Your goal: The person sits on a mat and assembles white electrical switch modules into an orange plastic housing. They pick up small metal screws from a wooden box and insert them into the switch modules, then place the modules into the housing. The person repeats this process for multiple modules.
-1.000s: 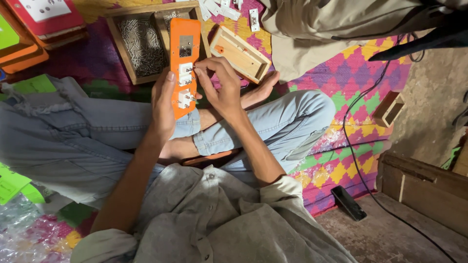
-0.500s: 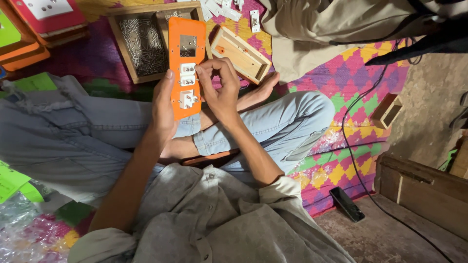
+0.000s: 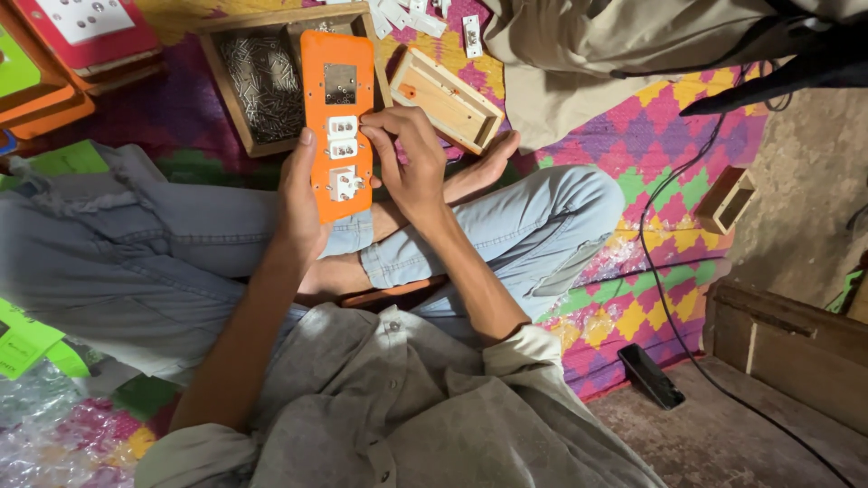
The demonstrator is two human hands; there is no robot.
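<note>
Left hand (image 3: 303,194) grips the long left edge of an orange switch plate (image 3: 338,126), thumb laid flat up that edge, remaining fingers hidden behind the plate. Right hand (image 3: 411,163) is curled at the plate's right edge, fingertips pinched together on the white sockets (image 3: 342,149) set in the plate's middle; whether a small part sits between the fingertips cannot be told. Plate is held upright-lengthwise above the crossed legs in pale blue jeans (image 3: 181,244), with a square cutout near its top end and a third white insert lower down. Both forearms are bare, sleeves of a grey shirt (image 3: 380,407) pushed up to the elbows. Directly behind the plate: an open wooden tray (image 3: 258,86) filled with small metal screws. Just right of it, a smaller wooden box (image 3: 452,99), tilted, with an orange dot inside. Small white parts (image 3: 470,36) lie scattered at top. Upper left: a stack of orange and red boards (image 3: 63,63) with a white panel on top. Lower left edge: green paper labels (image 3: 23,339) over clear plastic wrap. A black phone (image 3: 651,375) lies on the floor at right, beside the colourful diamond-patterned mat (image 3: 669,136).
</note>
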